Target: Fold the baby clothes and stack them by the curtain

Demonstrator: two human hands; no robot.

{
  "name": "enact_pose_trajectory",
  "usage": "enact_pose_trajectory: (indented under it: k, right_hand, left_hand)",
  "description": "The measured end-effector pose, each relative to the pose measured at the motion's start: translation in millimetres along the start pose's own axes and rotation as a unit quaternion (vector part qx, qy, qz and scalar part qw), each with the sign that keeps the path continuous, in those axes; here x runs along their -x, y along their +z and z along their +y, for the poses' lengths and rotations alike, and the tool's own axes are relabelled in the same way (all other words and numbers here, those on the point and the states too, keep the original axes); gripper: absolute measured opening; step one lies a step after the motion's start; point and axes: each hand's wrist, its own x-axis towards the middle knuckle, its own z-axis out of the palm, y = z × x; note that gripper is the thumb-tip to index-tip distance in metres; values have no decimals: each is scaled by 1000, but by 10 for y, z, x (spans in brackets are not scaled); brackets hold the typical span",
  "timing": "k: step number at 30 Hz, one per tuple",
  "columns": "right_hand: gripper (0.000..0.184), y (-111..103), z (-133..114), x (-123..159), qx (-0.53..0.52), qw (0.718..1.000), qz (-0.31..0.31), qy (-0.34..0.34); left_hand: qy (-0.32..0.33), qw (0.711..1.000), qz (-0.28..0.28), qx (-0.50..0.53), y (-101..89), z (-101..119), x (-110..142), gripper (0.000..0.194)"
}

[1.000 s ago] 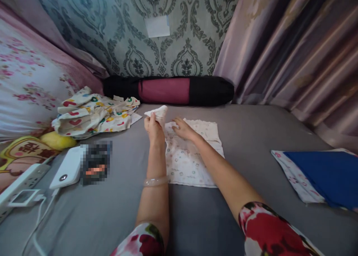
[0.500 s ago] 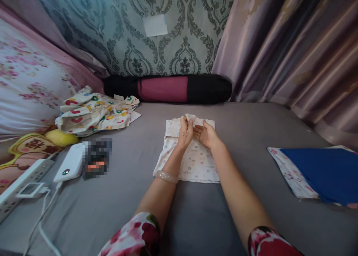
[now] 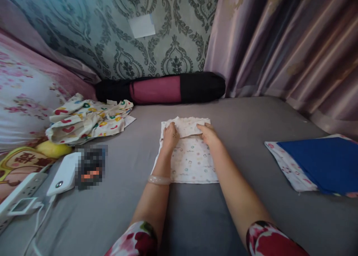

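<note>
A white garment with a small pastel print lies flat on the grey bedding in front of me, its far end turned over into a folded flap. My left hand is closed at the left part of this flap, fingers bent onto the cloth. At the flap's right end, my right hand grips the edge, thumb on top and fingers tucked underneath. Part of the garment's left side is hidden behind my left forearm, which wears a pale bangle.
A crumpled patterned garment, a white power bank and a power strip lie left. Folded blue cloth rests on printed fabric at right. A long black-and-pink bag lies along the wall.
My hands have moved apart to the two sides of the flap. The far end now lies flatter, and my right hand has gone from open to gripping the edge. The view has shifted slightly.
</note>
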Motion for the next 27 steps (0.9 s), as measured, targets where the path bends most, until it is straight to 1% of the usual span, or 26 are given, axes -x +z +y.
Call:
enact_pose_trajectory:
  k: [3, 6, 8, 10, 12, 14, 18, 21, 22, 23, 24, 25, 27]
  right_hand:
    - [16, -80, 41, -96, 99, 991, 27, -86]
    - [25, -159, 31, -124, 207, 968, 36, -139]
    - [27, -202, 12, -107, 299, 937, 49, -171]
    - [27, -235, -2, -74, 388, 897, 64, -203]
    - [30, -259, -10, -35, 452, 861, 73, -221]
    - [34, -273, -16, 9, 494, 837, 73, -223]
    - [42, -242, -38, 130, 552, 800, 76, -222]
    - [45, -138, -32, 246, 583, 759, 90, -276]
    - [46, -89, -18, 280, 593, 742, 80, -303]
    - [47, -39, 5, 308, 603, 725, 57, -330]
    - [49, 11, 34, 329, 614, 706, 21, -353]
    - [50, 57, 70, 343, 626, 687, -20, -370]
    - [52, 129, 152, 352, 646, 657, -88, -378]
  left_hand:
    - [30, 996, -9, -83, 41, -94, 18, 49]
    - [37, 992, -21, -116, 88, -119, 34, 51]
    - [32, 992, -28, -119, 112, -122, 34, 51]
    - [30, 992, -34, -117, 125, -128, 29, 51]
    - [27, 992, -35, -115, 127, -136, 24, 51]
    - [26, 992, -36, -114, 117, -143, 22, 51]
    - [21, 993, -38, -111, 74, -102, 34, 49]
    - [42, 993, -4, -107, 57, 22, 53, 47]
    - [59, 993, 10, -104, 61, 76, 60, 47]
    - [80, 992, 19, -101, 72, 130, 67, 47]
    - [100, 990, 19, -98, 87, 177, 73, 48]
    - [114, 989, 13, -98, 104, 211, 79, 48]
    - [119, 987, -7, -107, 138, 228, 84, 48]
